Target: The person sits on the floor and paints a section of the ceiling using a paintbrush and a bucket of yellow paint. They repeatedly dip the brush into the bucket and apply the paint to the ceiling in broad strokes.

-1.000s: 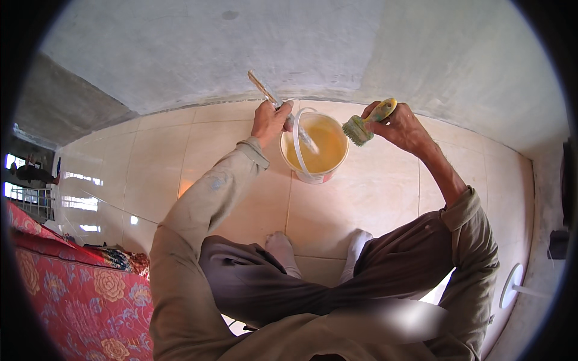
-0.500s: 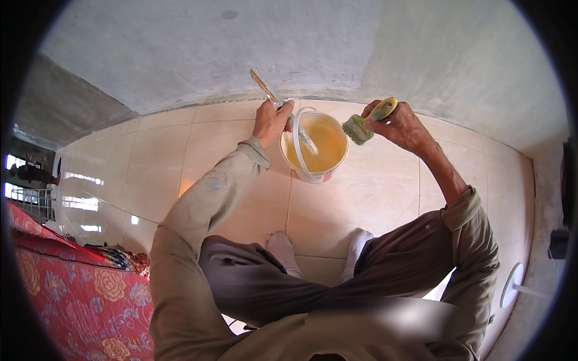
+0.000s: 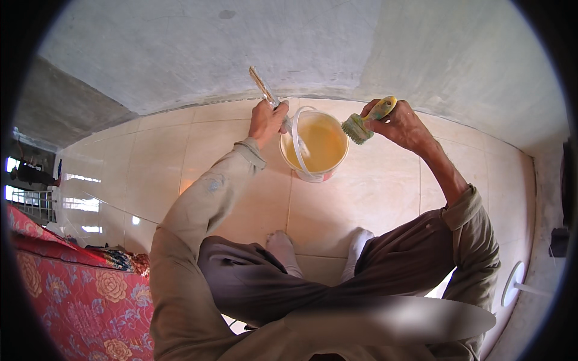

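My left hand (image 3: 266, 122) is closed round a paint-smeared stick (image 3: 261, 83), held slanting. Its pale lower end reaches over the rim into a white bucket (image 3: 322, 177) of yellowish liquid, beneath the raised white handle. Whether that end touches the liquid is hard to tell. Right of the bucket, my right hand (image 3: 404, 125) grips a wide paintbrush (image 3: 357, 128) by its yellow-green handle. The brush's stained bristles point left and down, just beyond the bucket's right rim.
A grey plastered wall (image 3: 289, 48) rises right behind the bucket. Glossy cream tiles (image 3: 235, 198) cover the floor. Red floral cloth (image 3: 90, 295) lies at the lower left, and a white round base with a pole (image 3: 513, 284) stands at the right. Far left, a person (image 3: 36, 174) is visible.
My left hand and the stick have shifted slightly left, with the stick's lower end moving left inside the bucket. My right hand and the paintbrush have barely moved.
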Demonstrator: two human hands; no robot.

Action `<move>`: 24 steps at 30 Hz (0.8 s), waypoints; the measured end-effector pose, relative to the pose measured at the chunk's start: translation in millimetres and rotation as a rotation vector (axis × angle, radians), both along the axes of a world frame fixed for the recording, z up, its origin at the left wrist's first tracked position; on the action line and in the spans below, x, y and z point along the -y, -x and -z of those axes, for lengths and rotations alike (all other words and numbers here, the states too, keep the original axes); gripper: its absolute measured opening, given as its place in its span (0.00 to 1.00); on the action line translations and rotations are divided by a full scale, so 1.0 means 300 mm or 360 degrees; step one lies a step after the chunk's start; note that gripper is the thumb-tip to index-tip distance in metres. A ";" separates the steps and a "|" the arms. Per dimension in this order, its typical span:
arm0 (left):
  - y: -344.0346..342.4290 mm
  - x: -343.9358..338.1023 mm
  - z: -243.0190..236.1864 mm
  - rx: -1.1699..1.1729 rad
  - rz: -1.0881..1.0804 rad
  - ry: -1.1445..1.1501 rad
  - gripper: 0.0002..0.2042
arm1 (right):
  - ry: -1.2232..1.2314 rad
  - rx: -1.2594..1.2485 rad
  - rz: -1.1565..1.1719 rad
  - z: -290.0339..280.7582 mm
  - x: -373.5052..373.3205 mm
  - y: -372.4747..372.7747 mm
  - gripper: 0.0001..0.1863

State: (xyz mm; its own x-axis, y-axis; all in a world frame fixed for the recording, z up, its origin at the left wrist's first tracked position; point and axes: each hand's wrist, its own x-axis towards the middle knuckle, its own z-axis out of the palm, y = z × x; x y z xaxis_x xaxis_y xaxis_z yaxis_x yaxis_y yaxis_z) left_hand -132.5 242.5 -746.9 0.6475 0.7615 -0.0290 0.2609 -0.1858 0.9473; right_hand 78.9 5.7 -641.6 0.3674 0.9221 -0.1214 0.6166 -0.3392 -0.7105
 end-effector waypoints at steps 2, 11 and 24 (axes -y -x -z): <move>-0.009 0.008 0.028 0.0191 0.0033 0.0167 0.16 | 0.0012 -0.0003 0.0008 -0.002 -0.005 0.005 0.11; 0.007 -0.021 -0.040 0.0087 -0.0035 -0.0278 0.16 | -0.0030 0.0031 -0.0006 0.030 0.007 -0.020 0.11; -0.005 -0.019 0.050 0.0248 0.0000 0.0086 0.15 | -0.0057 0.0024 -0.0008 0.020 -0.003 -0.003 0.11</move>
